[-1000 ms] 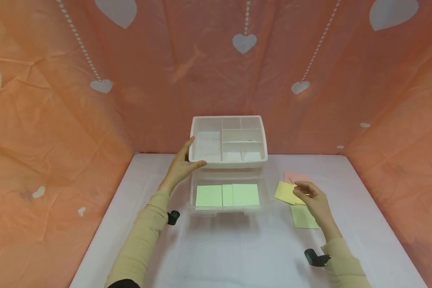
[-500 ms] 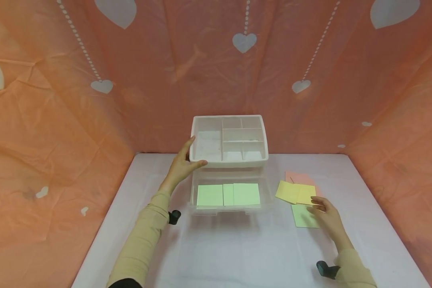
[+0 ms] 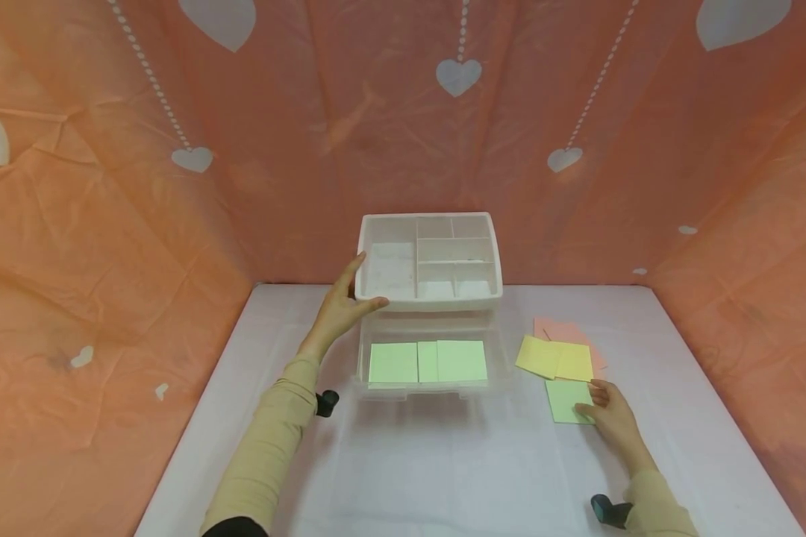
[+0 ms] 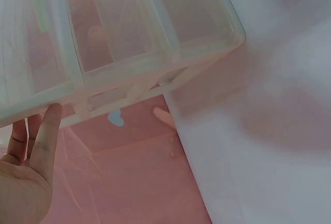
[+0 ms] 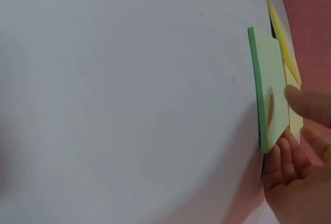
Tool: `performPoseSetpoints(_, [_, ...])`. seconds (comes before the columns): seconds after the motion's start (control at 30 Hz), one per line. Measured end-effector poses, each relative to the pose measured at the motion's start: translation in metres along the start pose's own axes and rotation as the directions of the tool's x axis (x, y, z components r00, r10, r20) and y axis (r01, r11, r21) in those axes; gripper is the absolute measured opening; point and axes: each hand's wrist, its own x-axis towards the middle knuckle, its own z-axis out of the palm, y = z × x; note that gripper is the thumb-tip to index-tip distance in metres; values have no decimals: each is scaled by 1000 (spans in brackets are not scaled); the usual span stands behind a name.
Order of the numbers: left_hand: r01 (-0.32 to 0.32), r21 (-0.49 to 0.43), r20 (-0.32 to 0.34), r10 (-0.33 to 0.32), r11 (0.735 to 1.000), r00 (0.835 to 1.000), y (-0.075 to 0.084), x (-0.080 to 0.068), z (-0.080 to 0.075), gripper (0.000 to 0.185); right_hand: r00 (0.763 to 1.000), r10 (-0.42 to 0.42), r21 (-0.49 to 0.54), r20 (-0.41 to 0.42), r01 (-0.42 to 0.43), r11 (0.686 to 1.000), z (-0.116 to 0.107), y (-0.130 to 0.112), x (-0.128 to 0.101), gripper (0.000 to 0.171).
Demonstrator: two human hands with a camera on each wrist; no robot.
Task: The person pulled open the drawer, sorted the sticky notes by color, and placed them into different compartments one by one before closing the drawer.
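A white plastic drawer organizer (image 3: 391, 268) with a compartmented top stands at the back of the table. Its lower clear drawer (image 3: 403, 397) is pulled out, with light green sticky note pads (image 3: 461, 361) inside. My left hand (image 3: 336, 317) holds the organizer's front left top corner, thumb in front and fingers along the side. On the right lies another green sticky note pad (image 3: 566, 401). My right hand (image 3: 618, 421) is at this pad's right edge, fingers touching the edge and thumb over its face, apparently apart from it. Yellow sticky notes (image 3: 557, 359) lie just behind.
Pink sticky notes (image 3: 564, 332) lie partly under the yellow ones. The white tabletop (image 3: 403, 477) is bordered by an orange cloth backdrop (image 3: 295, 149) with hearts. Dark camera mounts (image 3: 325, 403) stick out from the wrists.
My right hand has let go of the yellow sticky notes and moved right and toward me, down to the green pad's edge. The left hand keeps its hold on the organizer.
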Motion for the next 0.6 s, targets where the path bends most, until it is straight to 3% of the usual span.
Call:
performPoseSetpoints(0.2, [2,-7,1,-2,1000,1000,-2,1,0,92,1000,-1,-70,-23,0,998,1,2,-1,78])
performPoseSetpoints(0.4, [7,5,1,-7,1000,1000,-2,2,0,93,998,55,-82,-21,-56,995,1,1,-2,82])
performPoseSetpoints(0.53, [9,14,0,-9,1000,1000,-1,1,0,93,998,52,-59,-30,-54,997,3,5,-5,79])
performPoseSetpoints(0.6, [9,9,1,-9,1000,1000,0,0,0,93,996,41,-56,-82,-46,997,5,7,-7,72])
